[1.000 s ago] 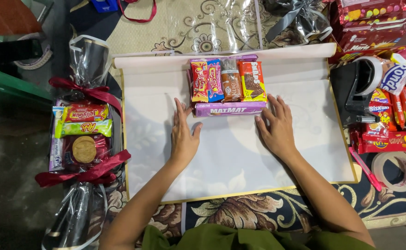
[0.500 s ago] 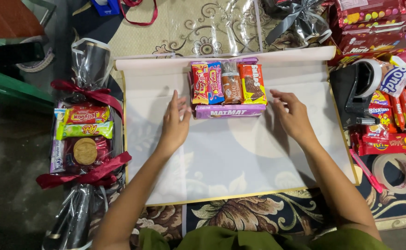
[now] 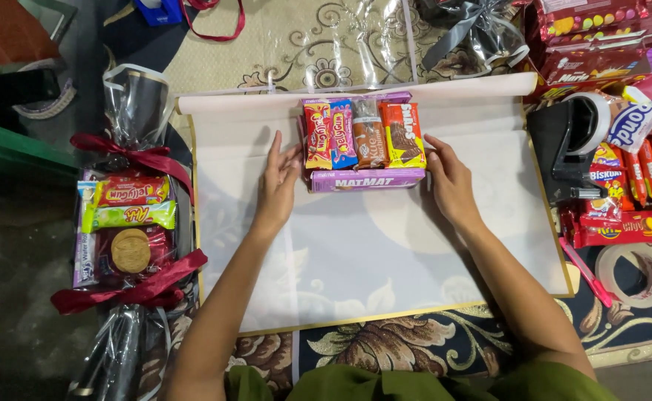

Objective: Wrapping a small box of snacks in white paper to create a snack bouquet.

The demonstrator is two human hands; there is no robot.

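A bundle of snack packets (image 3: 363, 141) stands on a white sheet of paper (image 3: 356, 252) unrolled on the floor: red, pink, brown and orange packs above a purple bar. My left hand (image 3: 278, 182) lies flat with its fingertips against the bundle's left side. My right hand (image 3: 448, 178) touches the right side. Both hands have their fingers extended and nothing is gripped. The far end of the sheet is still a roll (image 3: 474, 87).
A finished wrapped snack bouquet with red ribbons (image 3: 129, 230) lies at the left. A black tape dispenser (image 3: 571, 145), loose snack packets (image 3: 630, 178), a tape roll (image 3: 638, 271) and a pink pen (image 3: 586, 271) crowd the right. Clear cellophane (image 3: 326, 44) lies beyond the roll.
Both hands slid forward across the paper from below the bundle and spread apart, and now rest on its left and right sides. The bundle has stayed in place.
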